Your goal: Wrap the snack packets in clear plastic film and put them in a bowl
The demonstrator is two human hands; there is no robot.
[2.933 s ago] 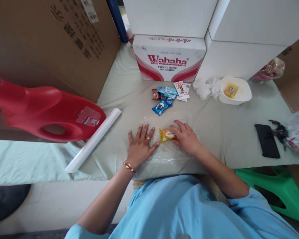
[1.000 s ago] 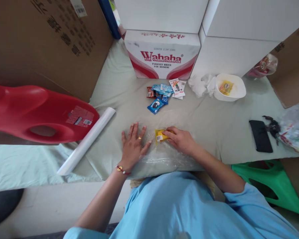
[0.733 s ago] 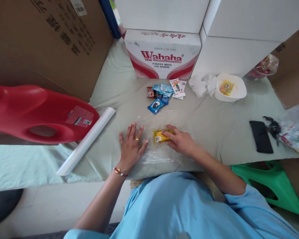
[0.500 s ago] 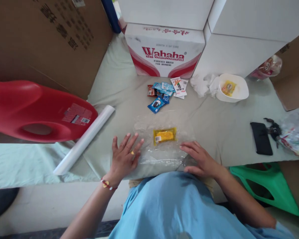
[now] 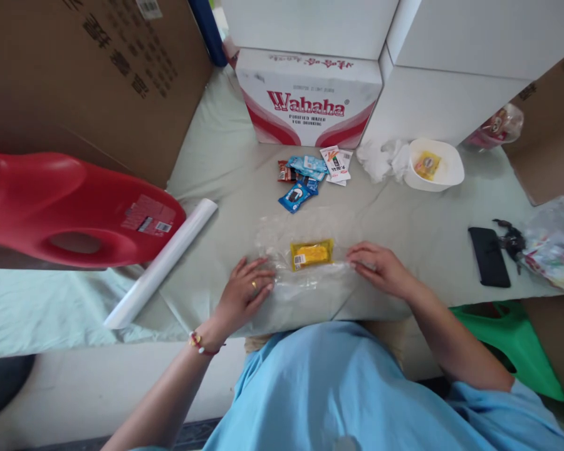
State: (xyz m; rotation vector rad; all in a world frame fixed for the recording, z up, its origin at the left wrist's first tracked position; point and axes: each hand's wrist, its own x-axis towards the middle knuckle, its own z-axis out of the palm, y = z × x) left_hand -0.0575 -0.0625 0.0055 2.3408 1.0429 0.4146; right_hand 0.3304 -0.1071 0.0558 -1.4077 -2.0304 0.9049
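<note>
A small yellow snack packet [image 5: 311,254] with a white barcode label lies on a thin sheet of clear plastic film [image 5: 301,291]. The film's near side is lifted and folded toward the packet, its crease running between my hands. On the left, my left hand [image 5: 245,291] has its fingers closed at the film's edge; it wears a gold ring and a red bracelet. At the opposite edge my right hand [image 5: 380,270] pinches the film, fingertips just right of the packet. Neither hand touches the packet.
Several small snack packets [image 5: 295,195] lie beyond the film, before a Wahaba-style printed white carton [image 5: 310,100]. At right are a white tub [image 5: 451,178], a black phone [image 5: 489,257] and keys [image 5: 512,241]. A white film roll [image 5: 162,266] rests beside a red jug [image 5: 84,213].
Both hands have gone from spread fingers to closed at the film's edges. The right hand has moved slightly up. The film's near edge has been folded toward the yellow packet.
</note>
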